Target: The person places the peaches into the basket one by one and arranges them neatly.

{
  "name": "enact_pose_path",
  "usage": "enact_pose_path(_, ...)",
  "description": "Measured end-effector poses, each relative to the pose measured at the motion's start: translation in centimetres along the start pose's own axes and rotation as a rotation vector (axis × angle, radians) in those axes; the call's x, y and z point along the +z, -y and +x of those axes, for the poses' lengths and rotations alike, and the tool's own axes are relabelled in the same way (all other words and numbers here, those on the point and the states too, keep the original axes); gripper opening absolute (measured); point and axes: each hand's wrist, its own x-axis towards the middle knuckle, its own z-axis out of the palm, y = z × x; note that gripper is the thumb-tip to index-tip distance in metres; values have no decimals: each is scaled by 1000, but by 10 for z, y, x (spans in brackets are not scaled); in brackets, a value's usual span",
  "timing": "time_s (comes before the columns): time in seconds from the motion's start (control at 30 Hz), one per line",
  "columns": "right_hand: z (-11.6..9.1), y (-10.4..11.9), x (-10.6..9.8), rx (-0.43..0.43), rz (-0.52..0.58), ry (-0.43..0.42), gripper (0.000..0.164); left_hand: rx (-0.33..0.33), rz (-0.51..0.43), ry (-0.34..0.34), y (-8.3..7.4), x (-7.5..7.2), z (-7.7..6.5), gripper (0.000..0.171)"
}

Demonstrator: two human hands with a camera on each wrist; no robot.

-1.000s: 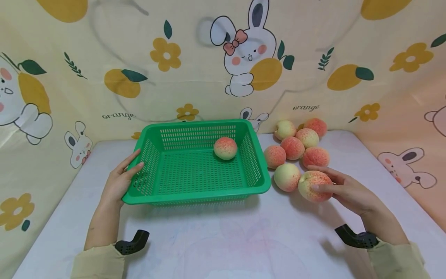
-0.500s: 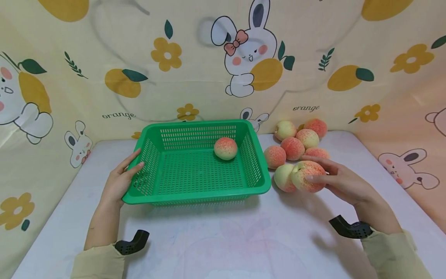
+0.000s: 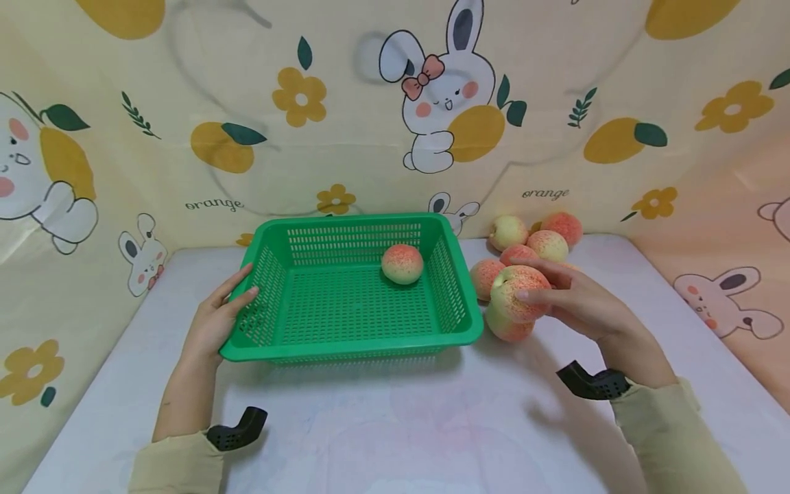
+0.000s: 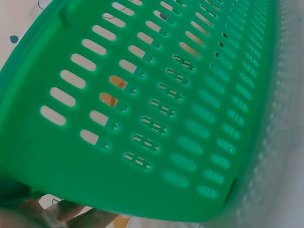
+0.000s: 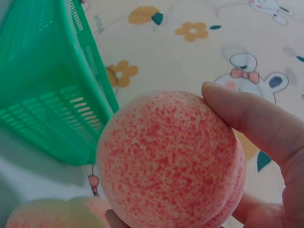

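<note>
A red-speckled peach with a pale yellow side [image 3: 507, 300] is in the person's right hand [image 3: 580, 305], just beyond the right end of the basket and to the near side of the peach pile. The grip is closed to the fruit's width, with the thumb on its near side and fingers round the far side; the right wrist view shows thumb and fingertips against its skin. In the head view it partly covers a yellow-and-red peach [image 3: 511, 331] on the table; whether the two touch I cannot tell. To the left is a green slotted plastic basket [image 3: 370, 350], with one red-topped peach [image 3: 402, 264] lying inside toward the far right corner. The left hand [image 3: 212, 322] holds the basket's left end, thumb and a finger lapping over the rim. Farther back, right of the basket, more peaches [image 3: 548, 245] lie clustered, some partly hidden behind the right hand. Black devices [image 3: 237, 430] sit at both wrists by beige sleeves [image 3: 179, 463]. Everything is on a whitish table [image 3: 395, 425], before a cream cloth [image 3: 358, 165] printed with rabbits, yellow flowers, fruit and the word "orange".
</note>
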Motion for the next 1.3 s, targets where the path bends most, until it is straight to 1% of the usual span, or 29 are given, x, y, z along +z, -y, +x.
enact_pose_path(0.2,18,8,9,-5,13,2,45,4,-6,0,1,1,1,54)
enact_pose_path(0.27,24,11,12,4,20,-10,45,6,-12,6,1,1,1,54)
enact_pose_path(0.4,35,14,17,16,63,-18,43,7,-19,8,2,1,2,54)
enact_pose_path(0.5,44,17,21,27,81,-20,43,1,-8,0,2,1,3,53)
enact_pose_path(0.7,60,25,30,109,56,-36,53,7,-12,2,2,1,3,53)
enact_pose_path(0.8,66,28,33,129,49,-49,56,10,-8,2,1,1,2,54)
enact_pose_path(0.97,75,31,35,120,76,-54,53,10,17,1,0,1,0,54)
enact_pose_path(1.1,86,33,38,113,84,-51,55,6,35,-4,-1,1,-1,53)
enact_pose_path(1.23,96,37,42,132,45,-66,59,10,14,5,-2,1,-2,53)
enact_pose_path(1.3,100,38,44,132,32,-74,58,12,4,10,-2,1,-2,53)
